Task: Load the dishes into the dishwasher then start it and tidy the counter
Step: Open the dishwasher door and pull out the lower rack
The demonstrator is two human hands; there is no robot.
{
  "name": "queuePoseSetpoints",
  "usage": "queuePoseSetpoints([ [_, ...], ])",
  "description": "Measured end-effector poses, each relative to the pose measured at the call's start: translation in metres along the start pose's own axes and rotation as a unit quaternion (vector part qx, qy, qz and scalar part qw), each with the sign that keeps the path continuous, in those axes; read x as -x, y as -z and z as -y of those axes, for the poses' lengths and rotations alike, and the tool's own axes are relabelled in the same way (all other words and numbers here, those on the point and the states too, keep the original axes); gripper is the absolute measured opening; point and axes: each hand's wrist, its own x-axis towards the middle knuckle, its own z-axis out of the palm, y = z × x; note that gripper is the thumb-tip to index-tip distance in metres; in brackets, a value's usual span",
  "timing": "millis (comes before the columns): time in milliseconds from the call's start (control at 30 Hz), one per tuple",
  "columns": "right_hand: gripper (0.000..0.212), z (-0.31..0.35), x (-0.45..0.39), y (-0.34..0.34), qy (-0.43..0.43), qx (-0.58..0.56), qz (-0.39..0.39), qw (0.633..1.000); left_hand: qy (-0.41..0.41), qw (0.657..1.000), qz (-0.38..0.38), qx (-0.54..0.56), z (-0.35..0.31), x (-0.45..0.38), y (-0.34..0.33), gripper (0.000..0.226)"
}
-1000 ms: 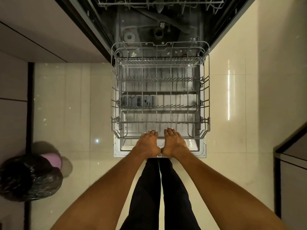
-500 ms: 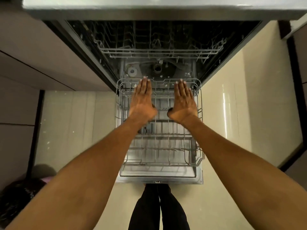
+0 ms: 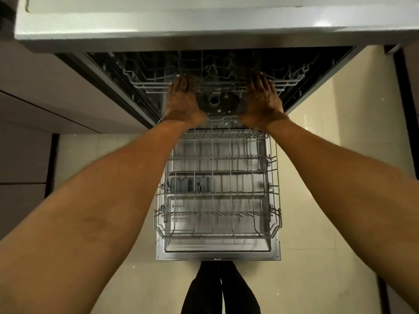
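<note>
Open dishwasher door [image 3: 218, 254] lies flat above the pale tiled floor [image 3: 317, 177] and carries the pulled-out, empty lower wire rack [image 3: 217, 193]; the upper rack [image 3: 217, 85] sits inside the tub, under the countertop edge [image 3: 204, 30].

Grey wire rack [image 3: 217, 193], cream floor [image 3: 317, 177]

The lower rack [image 3: 217, 196] is thin grey coated wire, smooth with a dull sheen. The upper rack [image 3: 145, 83] is the same wire. The open door [image 3: 217, 254] under the lower rack is brushed, silvery metal, faintly reflective. The floor [image 3: 317, 177] is glossy cream tile. The countertop [image 3: 204, 21] edge looks pale and smooth. The cabinet fronts [image 3: 34, 87] appear matt.
</note>
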Motion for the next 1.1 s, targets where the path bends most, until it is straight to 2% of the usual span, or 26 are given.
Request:
queuePoseSetpoints([
  [133, 0.108, 0.003, 0.008, -0.002, -0.021, 0.010, 0.001, 1.000, -0.022, 1.000, -0.014, -0.004, 0.000, 0.008, -0.003, 0.103],
  [333, 0.106, 0.010, 0.048, -0.016, -0.034, 0.042, 0.023, 0.998, 0.000, 0.995, 0.005, -0.103, -0.006, 0.046, -0.026, 0.094],
  [500, 0.113, 0.015, 0.093, -0.030, -0.041, 0.043, 0.064, 0.996, 0.012, 0.995, 0.083, -0.063, -0.009, 0.094, -0.032, 0.103],
  [633, 0.113, 0.024, 0.139, -0.044, -0.029, 0.005, 0.065, 0.997, 0.025, 0.998, 0.056, 0.034, -0.008, 0.141, -0.036, 0.102],
  [733, 0.117, 0.033, 0.167, -0.051, -0.041, -0.017, 0.073, 0.996, 0.019, 0.996, 0.068, 0.046, -0.007, 0.170, -0.038, 0.100],
  [1100, 0.109, 0.039, 0.263, -0.068, -0.042, -0.052, 0.119, 0.991, 0.016, 0.990, 0.123, 0.067, -0.016, 0.264, -0.054, 0.092],
])
